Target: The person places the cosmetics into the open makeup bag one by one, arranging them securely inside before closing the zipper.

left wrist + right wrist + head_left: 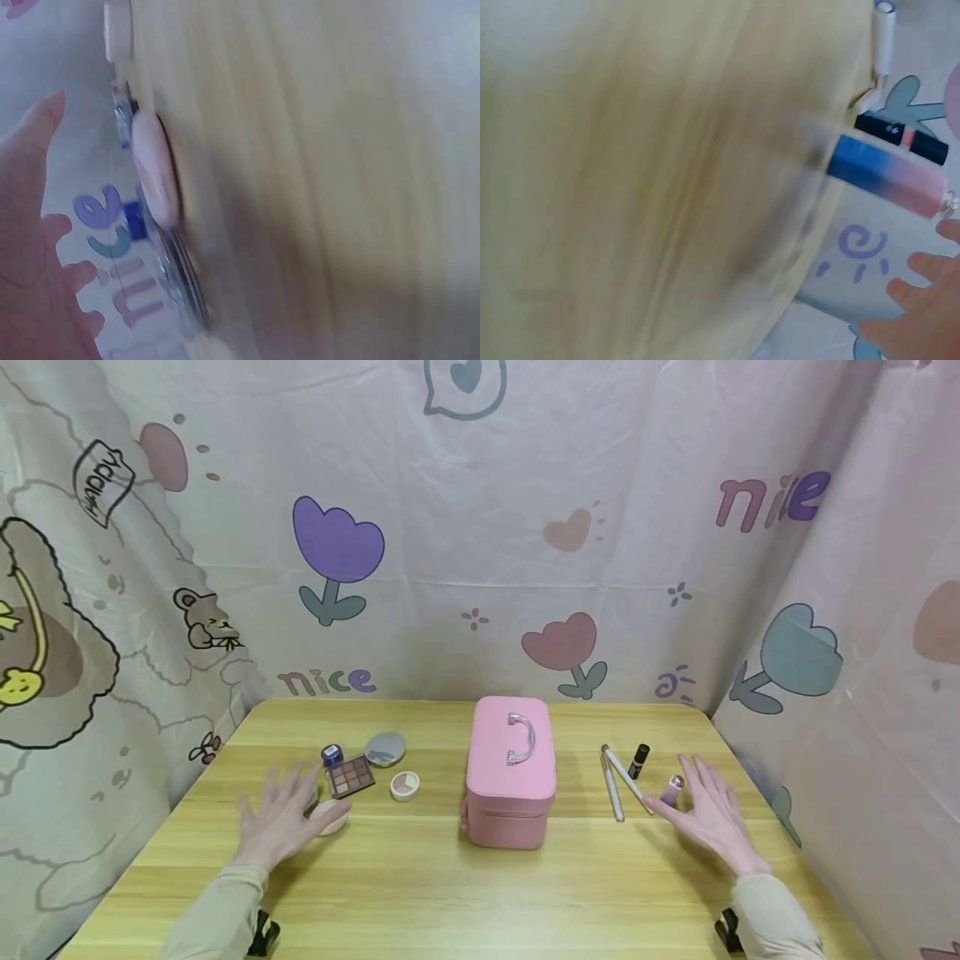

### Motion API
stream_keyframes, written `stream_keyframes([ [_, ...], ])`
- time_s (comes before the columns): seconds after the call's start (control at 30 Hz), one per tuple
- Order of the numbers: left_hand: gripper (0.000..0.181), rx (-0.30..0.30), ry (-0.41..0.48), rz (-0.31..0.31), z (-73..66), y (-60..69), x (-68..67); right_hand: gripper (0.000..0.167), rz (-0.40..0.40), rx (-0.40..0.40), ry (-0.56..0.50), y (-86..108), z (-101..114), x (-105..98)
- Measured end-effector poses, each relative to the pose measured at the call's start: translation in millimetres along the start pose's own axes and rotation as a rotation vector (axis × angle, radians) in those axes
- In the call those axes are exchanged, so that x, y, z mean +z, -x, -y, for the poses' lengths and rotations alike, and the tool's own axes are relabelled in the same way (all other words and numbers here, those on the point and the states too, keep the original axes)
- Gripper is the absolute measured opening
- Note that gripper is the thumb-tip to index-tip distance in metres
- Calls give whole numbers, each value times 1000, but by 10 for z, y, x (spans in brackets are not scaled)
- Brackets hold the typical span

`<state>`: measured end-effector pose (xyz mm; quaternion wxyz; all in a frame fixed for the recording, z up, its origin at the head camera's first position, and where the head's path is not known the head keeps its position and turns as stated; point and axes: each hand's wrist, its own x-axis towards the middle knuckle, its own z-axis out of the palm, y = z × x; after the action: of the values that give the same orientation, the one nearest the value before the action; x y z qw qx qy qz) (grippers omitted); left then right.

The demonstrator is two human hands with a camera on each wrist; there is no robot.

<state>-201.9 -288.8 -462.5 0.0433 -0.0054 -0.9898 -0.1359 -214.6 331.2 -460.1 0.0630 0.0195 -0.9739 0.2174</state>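
A pink vanity case (pixel 510 814) with a silver handle stands closed at mid-table. My left hand (pixel 279 820), fingers spread, is above the table at the left and holds nothing. Partly hidden by its thumb is a pale pink oval item (pixel 157 169), perhaps a powder puff. Just beyond are an eyeshadow palette (pixel 350 776) and a small blue-topped jar (pixel 332 755). On the right side, my right hand (pixel 711 817) is likewise spread and holds nothing. Nearest it stands a pink-to-blue tube (pixel 885 176), with a black tube (pixel 901 138) farther back.
Behind the palette lies a round silver compact (pixel 386 749); a small round pot (pixel 405 786) with coloured sections is nearer the case. Two slim pen-like sticks (pixel 612 789) lie right of the case. A printed curtain (pixel 450 635) borders the wooden table (pixel 420 893) at the back and sides.
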Motion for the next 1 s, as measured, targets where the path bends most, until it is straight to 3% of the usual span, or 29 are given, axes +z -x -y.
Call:
stream_keyframes([
  [0.2,94,27,21,-24,-231,-18,10,106,-12,7,-115,-6,117,-29],
  [0.53,92,98,140,-42,-669,-35,-21,98,-79,56,-333,-17,435,-109],
  [0.83,87,170,191,-111,-1042,9,-53,86,-183,-19,-425,-16,720,-102],
  [1.0,84,185,271,-108,-1218,28,-80,78,-235,-58,-486,-3,896,-79],
])
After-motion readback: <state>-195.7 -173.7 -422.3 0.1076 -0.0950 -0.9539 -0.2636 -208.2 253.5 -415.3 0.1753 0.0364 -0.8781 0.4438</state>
